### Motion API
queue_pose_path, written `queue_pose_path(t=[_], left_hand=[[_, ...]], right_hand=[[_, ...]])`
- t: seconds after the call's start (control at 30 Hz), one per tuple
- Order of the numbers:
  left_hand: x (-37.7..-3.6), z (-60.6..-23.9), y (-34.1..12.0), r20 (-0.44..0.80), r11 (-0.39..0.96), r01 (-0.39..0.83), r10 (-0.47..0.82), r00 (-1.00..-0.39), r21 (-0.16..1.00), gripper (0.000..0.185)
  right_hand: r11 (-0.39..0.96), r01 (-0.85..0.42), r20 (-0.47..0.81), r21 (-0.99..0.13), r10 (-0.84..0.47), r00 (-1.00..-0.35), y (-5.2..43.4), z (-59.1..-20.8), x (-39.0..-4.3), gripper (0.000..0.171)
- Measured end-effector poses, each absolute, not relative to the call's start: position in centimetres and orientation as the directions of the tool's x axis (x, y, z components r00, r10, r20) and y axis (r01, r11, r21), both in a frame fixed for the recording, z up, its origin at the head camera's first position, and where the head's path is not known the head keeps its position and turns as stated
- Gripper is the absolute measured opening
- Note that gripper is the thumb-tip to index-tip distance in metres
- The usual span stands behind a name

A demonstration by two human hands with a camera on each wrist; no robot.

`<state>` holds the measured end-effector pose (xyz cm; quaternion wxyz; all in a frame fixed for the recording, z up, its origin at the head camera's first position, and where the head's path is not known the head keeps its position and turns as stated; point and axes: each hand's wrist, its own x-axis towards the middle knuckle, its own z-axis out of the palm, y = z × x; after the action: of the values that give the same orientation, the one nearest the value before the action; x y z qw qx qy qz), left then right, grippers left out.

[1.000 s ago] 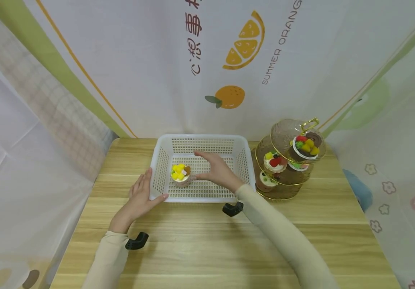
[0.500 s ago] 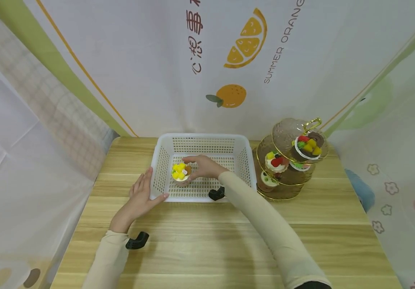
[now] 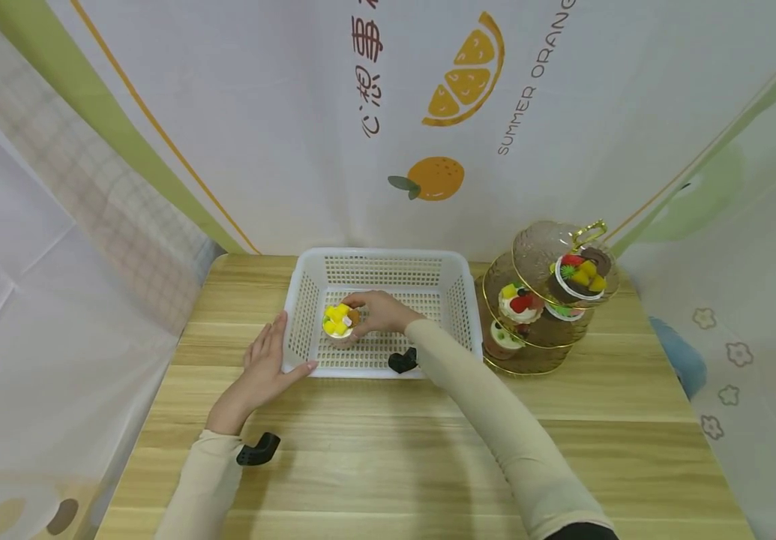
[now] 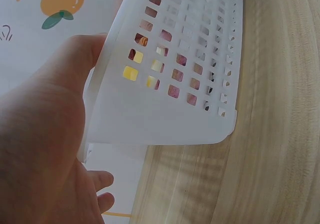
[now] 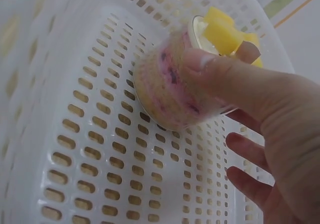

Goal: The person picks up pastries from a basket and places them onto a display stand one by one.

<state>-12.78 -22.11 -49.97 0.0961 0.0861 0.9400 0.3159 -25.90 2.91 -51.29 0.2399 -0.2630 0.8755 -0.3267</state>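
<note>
Inside the white perforated basket (image 3: 388, 373), near its left end, stands a clear dessert cup (image 5: 165, 84) with pink and cream layers and yellow fruit cubes on top. My right hand (image 3: 384, 313) grips this cup from the right. Its thumb (image 5: 225, 72) presses the cup's side just below the rim in the right wrist view; part of the grip behind the cup is hidden. My left hand (image 3: 262, 375) rests at the basket's front left corner, thumb over the front rim and fairly straight fingers along the left side. Through the basket's holes the left wrist view shows bits of the cup.
Right of the basket stands a tiered tray stand (image 3: 529, 360) with gold rims, bearing several dessert cups, including a chocolate one (image 3: 579, 277) with fruit on the top tier. Everything stands on a wooden table (image 3: 361, 465), with a printed curtain (image 3: 280, 150) behind it.
My right hand has moved left inside the basket and taken hold of the dessert cup. The left hand has stayed at the basket's corner.
</note>
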Motion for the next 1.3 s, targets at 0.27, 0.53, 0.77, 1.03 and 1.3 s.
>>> queue_pose_path(t=[0.27,0.53,0.77,1.03,1.3], left_hand=[[-12.8,-49.9,-22.2,-0.127,0.79,0.099,0.219,-0.967,0.606,0.108],[-12.8,-49.9,-22.2,-0.125,0.79,0.103,0.222,-0.967,0.604,0.108],[-12.7,-49.7,-22.1,-0.113,0.784,0.111,0.226,-0.968,0.611,0.108],[-12.6,-49.8,-22.1,-0.121,0.783,0.112,0.233,-0.965,0.612,0.108],[-12.6,-49.8,-22.2,-0.121,0.781,0.112,0.234,-0.965,0.615,0.108]], right_hand=[[0.667,-0.319,-0.198,-0.674,-0.578,-0.792,3.5,-51.0,-25.8,0.076],[0.62,-0.255,-0.104,-0.741,-0.483,-0.87,5.3,-48.9,-25.0,0.076],[0.597,-0.272,-0.007,-0.755,-0.422,-0.907,7.2,-46.0,-23.0,0.076],[0.603,-0.294,0.103,-0.742,-0.332,-0.938,11.3,-44.0,-18.3,0.072],[0.606,-0.254,0.157,-0.754,-0.21,-0.965,17.4,-43.1,-13.1,0.072]])
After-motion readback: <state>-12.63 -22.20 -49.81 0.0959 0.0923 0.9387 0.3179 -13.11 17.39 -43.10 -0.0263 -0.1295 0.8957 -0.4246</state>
